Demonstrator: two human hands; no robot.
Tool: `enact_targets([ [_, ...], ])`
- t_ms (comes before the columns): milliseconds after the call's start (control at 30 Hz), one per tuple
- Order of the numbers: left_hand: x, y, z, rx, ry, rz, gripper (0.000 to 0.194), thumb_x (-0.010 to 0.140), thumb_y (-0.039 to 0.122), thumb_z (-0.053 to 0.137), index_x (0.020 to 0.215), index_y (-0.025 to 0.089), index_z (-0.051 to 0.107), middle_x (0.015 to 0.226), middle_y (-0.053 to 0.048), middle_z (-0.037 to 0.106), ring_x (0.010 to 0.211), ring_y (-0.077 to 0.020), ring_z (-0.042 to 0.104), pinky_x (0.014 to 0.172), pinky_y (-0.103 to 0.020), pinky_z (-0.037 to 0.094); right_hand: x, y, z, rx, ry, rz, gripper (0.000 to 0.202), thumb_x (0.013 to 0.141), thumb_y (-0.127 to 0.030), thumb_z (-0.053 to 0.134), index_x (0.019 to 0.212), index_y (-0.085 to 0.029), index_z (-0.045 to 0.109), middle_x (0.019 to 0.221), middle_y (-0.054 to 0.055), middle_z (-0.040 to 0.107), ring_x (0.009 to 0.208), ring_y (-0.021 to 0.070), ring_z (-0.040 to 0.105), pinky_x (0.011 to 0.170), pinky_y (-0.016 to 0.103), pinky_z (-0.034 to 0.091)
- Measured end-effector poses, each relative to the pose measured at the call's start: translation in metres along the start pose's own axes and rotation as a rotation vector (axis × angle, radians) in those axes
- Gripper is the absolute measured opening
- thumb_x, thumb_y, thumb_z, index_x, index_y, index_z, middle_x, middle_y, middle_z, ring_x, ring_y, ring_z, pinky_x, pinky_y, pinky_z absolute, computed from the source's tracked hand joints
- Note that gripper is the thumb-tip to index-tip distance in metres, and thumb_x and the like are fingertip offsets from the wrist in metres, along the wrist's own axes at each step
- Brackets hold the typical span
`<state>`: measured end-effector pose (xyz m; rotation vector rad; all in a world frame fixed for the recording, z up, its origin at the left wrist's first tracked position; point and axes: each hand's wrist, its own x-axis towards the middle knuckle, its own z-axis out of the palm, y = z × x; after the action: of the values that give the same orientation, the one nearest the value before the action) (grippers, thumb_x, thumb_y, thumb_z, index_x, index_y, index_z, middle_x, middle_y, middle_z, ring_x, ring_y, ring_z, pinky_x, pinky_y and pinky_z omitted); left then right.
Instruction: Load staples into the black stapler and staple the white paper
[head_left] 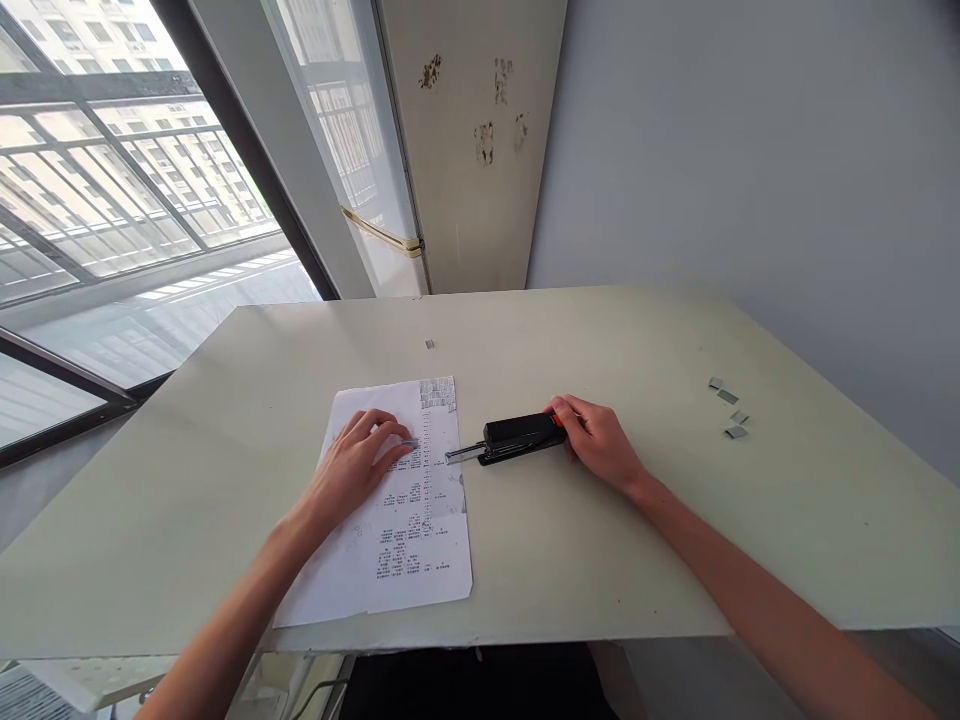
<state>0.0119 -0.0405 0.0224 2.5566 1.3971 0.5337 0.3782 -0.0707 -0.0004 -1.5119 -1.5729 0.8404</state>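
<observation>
My right hand (598, 438) grips the rear end of a black stapler (521, 437) that lies over the table, pointing left. Its metal staple tray (465, 453) sticks out at the front, near the right edge of the printed paper (416, 580). Over that paper is my left hand (369, 450), thumb and fingers pinching a small silver strip of staples (409, 442). A short gap separates the strip from the tip of the tray.
On the right of the pale table (600, 560) lie several small staple strips (727, 397). Another staple strip (430, 344) rests beyond the paper. Behind the table stand a fridge (472, 200) and a grey wall (735, 150), with a window (112, 150) at left.
</observation>
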Motion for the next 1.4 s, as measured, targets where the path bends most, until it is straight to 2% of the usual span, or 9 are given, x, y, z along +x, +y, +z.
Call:
enact_targets([
  [100,0.000,0.002,-0.001,-0.017,-0.012,0.033,0.032,0.109,0.049,0.044,0.108,0.025,0.066,0.112,-0.005,0.069,0.099,-0.0235,0.066,0.090,-0.042,0.055,0.000,0.000,0.000,-0.001,-0.007,0.006,0.056,0.104,-0.069,0.036,0.088,-0.026,0.068,0.050,-0.004,0.049,0.045,0.0184,0.052,0.054,0.033,0.044],
  [300,0.003,0.012,-0.007,-0.056,-0.025,-0.016,0.038,0.109,0.055,0.043,0.114,0.025,0.065,0.105,-0.004,0.073,0.080,-0.0188,0.068,0.069,-0.032,0.053,0.000,-0.003,0.001,-0.014,-0.008,0.001,0.056,0.105,-0.067,0.036,0.089,-0.025,0.069,0.050,-0.004,0.049,0.046,0.0180,0.052,0.056,0.033,0.044],
  [433,0.006,0.017,-0.009,-0.049,0.001,0.039,0.036,0.109,0.050,0.043,0.113,0.027,0.071,0.110,-0.005,0.075,0.083,-0.0187,0.070,0.072,-0.032,0.055,0.000,-0.001,0.001,-0.012,-0.014,0.006,0.055,0.105,-0.066,0.036,0.092,-0.025,0.070,0.050,-0.004,0.049,0.046,0.0185,0.053,0.055,0.033,0.044],
  [600,0.003,0.010,-0.007,0.062,0.040,0.127,0.038,0.110,0.045,0.043,0.102,0.026,0.075,0.108,-0.006,0.077,0.087,-0.0215,0.072,0.077,-0.037,0.056,0.000,0.001,0.001,-0.017,-0.013,0.005,0.055,0.104,-0.067,0.036,0.090,-0.025,0.069,0.053,-0.004,0.051,0.047,0.0184,0.053,0.055,0.033,0.045],
  [867,-0.006,0.008,-0.015,0.009,-0.061,0.043,0.042,0.108,0.053,0.042,0.107,0.028,0.076,0.108,-0.004,0.077,0.083,-0.0206,0.072,0.077,-0.035,0.058,-0.001,0.001,0.001,-0.026,-0.007,0.006,0.054,0.106,-0.065,0.036,0.090,-0.025,0.069,0.052,-0.004,0.049,0.048,0.0187,0.052,0.057,0.033,0.043],
  [1100,-0.008,0.010,-0.029,0.028,-0.217,-0.054,0.036,0.104,0.056,0.050,0.111,0.031,0.075,0.102,-0.002,0.077,0.082,-0.0220,0.072,0.064,-0.032,0.052,-0.001,-0.001,0.000,-0.026,-0.023,0.010,0.055,0.105,-0.066,0.036,0.091,-0.025,0.069,0.056,-0.004,0.050,0.048,0.0182,0.052,0.058,0.033,0.043],
  [1233,-0.012,0.012,-0.030,0.073,-0.220,-0.065,0.039,0.101,0.059,0.053,0.112,0.029,0.074,0.101,-0.004,0.077,0.079,-0.0238,0.072,0.061,-0.032,0.050,-0.001,-0.001,0.000,-0.030,-0.023,0.013,0.055,0.106,-0.065,0.035,0.091,-0.024,0.069,0.055,-0.004,0.049,0.048,0.0179,0.052,0.058,0.033,0.043],
  [1400,-0.011,0.028,-0.016,0.119,-0.175,-0.152,0.042,0.099,0.062,0.056,0.104,0.023,0.071,0.107,-0.007,0.073,0.087,-0.0260,0.071,0.074,-0.039,0.053,-0.002,-0.001,0.000,-0.025,-0.030,0.015,0.054,0.106,-0.064,0.036,0.094,-0.024,0.070,0.055,-0.004,0.050,0.048,0.0173,0.052,0.057,0.033,0.043],
])
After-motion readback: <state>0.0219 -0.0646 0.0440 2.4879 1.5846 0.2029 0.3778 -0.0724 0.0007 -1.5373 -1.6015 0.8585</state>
